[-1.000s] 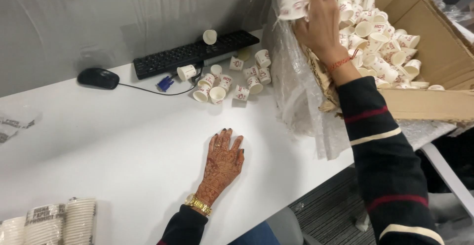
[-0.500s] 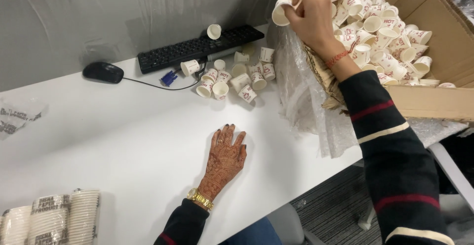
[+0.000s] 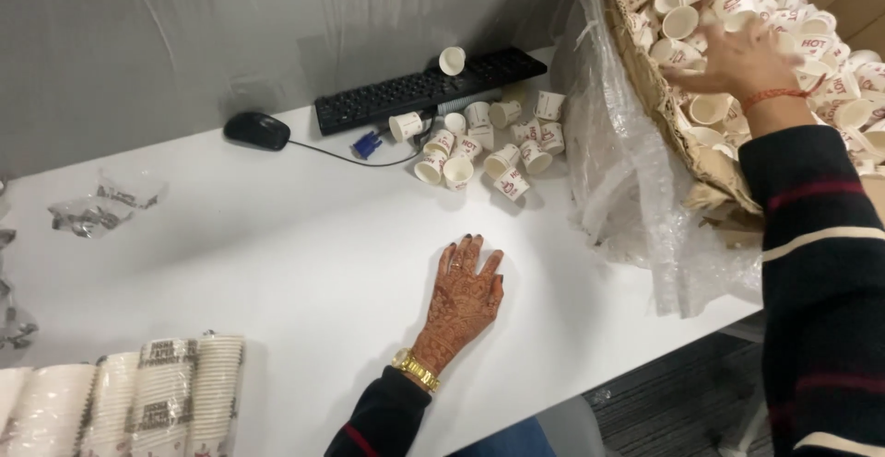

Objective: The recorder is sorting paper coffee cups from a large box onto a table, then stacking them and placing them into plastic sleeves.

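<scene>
left hand flat on table | right hand among cups (boxed)

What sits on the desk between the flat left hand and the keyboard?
In the head view, a cluster of small paper cups lies between the left hand and the black keyboard, with bare white desk nearer the hand.
</scene>
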